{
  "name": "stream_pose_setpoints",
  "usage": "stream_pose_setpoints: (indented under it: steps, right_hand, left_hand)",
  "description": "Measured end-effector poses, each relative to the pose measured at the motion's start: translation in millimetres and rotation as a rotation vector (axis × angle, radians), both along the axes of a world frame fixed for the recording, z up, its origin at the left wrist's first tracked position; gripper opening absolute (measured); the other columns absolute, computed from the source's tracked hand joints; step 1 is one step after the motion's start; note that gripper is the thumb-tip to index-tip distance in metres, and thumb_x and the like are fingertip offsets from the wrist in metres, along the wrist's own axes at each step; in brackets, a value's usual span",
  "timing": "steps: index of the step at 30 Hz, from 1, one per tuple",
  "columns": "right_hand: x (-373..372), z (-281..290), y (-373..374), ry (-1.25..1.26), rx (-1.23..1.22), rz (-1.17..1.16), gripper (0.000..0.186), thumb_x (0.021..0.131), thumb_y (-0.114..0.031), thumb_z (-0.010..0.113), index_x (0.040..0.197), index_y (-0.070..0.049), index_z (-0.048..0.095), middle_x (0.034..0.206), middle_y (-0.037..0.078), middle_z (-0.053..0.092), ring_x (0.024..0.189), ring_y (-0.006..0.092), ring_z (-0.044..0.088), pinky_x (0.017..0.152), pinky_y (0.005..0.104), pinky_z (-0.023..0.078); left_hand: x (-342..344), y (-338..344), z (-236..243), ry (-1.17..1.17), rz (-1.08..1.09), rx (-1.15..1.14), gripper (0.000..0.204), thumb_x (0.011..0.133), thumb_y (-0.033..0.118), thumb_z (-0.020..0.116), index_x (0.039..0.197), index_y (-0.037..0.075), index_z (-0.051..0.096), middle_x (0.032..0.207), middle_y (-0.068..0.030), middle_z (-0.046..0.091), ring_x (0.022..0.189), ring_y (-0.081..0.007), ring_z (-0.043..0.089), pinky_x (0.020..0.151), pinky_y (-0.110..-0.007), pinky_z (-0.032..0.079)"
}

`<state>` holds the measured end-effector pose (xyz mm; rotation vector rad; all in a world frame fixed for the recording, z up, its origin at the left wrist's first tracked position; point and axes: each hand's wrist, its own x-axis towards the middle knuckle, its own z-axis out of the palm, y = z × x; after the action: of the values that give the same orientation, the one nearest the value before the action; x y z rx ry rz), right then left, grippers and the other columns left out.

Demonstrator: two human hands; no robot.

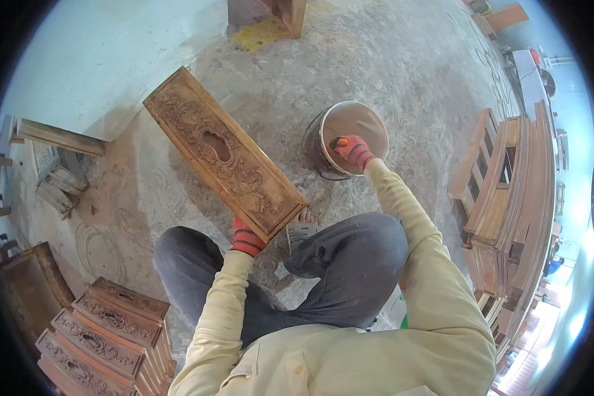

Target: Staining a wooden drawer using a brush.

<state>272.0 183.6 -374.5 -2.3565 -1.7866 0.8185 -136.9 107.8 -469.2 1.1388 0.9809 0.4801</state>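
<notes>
A brown wooden drawer (178, 109) slants across the floor in front of me. Its front is carved with scrollwork around an oval recess in the middle. My left hand (247, 236), in a red glove with dark stripes, grips its near end from below; the fingers are partly hidden behind the wood. To the right stands a round bucket (360, 117) with a pale rim and brownish inside. My right hand (354, 150), gloved alike, reaches over its rim with fingers closed. What they hold, if anything, I cannot make out.
Several carved drawers (105, 330) are stacked at the lower left. Wooden furniture frames (508, 198) stand along the right. A wooden piece (287, 14) is at the far edge, and a pale wall (119, 59) rises at the left. My bent knees (369, 244) are close below the bucket.
</notes>
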Motion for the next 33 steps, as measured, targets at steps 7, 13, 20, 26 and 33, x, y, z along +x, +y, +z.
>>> stream_pose_setpoints:
  steps: [7, 13, 20, 26, 33]
  right_hand:
    - [8.9, -2.5, -1.8, -0.138, 0.070, -0.152, 0.028, 0.084, -0.037, 0.059, 0.085, -0.011, 0.069, 0.086, 0.012, 0.071, 0.079, 0.0358, 0.062, 0.071, 0.0407, 0.048]
    - [18.2, 22.1, -8.3, 0.065, 0.085, -0.011, 0.029, 0.086, -0.040, 0.056, 0.085, -0.014, 0.069, 0.085, 0.011, 0.071, 0.079, 0.0351, 0.063, 0.071, 0.0412, 0.049]
    - [10.9, 71.3, -26.0, -0.335, 0.059, 0.639, 0.031, 0.084, -0.044, 0.057, 0.085, -0.017, 0.072, 0.086, 0.009, 0.072, 0.080, 0.0333, 0.063, 0.072, 0.0388, 0.051]
    - [-11.0, 95.0, 5.3, -0.413, -0.314, 0.632, 0.032, 0.084, -0.045, 0.058, 0.088, -0.017, 0.073, 0.087, 0.009, 0.072, 0.079, 0.0326, 0.063, 0.074, 0.0381, 0.052]
    - [64.3, 73.0, 25.2, -0.429, -0.104, -0.208, 0.032, 0.080, -0.041, 0.057, 0.089, -0.013, 0.071, 0.086, 0.009, 0.072, 0.080, 0.0323, 0.064, 0.074, 0.0387, 0.051]
  left_hand:
    - [7.8, 19.8, 63.1, 0.570, -0.326, 0.636, 0.065, 0.082, 0.052, 0.057, 0.137, 0.018, 0.053, 0.142, -0.0108, 0.052, 0.126, -0.0412, 0.050, 0.104, -0.053, 0.039]
    - [16.8, 33.9, 98.1, 0.762, -0.472, 0.648, 0.068, 0.078, 0.049, 0.064, 0.135, 0.013, 0.053, 0.140, -0.0122, 0.054, 0.124, -0.0397, 0.052, 0.103, -0.045, 0.042]
    - [18.6, 36.3, 103.4, 0.761, -0.485, 0.558, 0.069, 0.079, 0.043, 0.066, 0.136, 0.008, 0.051, 0.140, -0.0138, 0.053, 0.125, -0.0377, 0.051, 0.105, -0.041, 0.041]
    - [17.9, 37.0, 115.4, 0.765, -0.466, 0.483, 0.070, 0.080, 0.043, 0.065, 0.137, 0.006, 0.049, 0.141, -0.0153, 0.052, 0.127, -0.0373, 0.050, 0.105, -0.041, 0.041]
    - [22.8, 39.3, 115.0, 0.780, -0.505, 0.451, 0.073, 0.081, 0.046, 0.063, 0.140, 0.007, 0.047, 0.143, -0.0168, 0.050, 0.129, -0.0385, 0.048, 0.107, -0.041, 0.039]
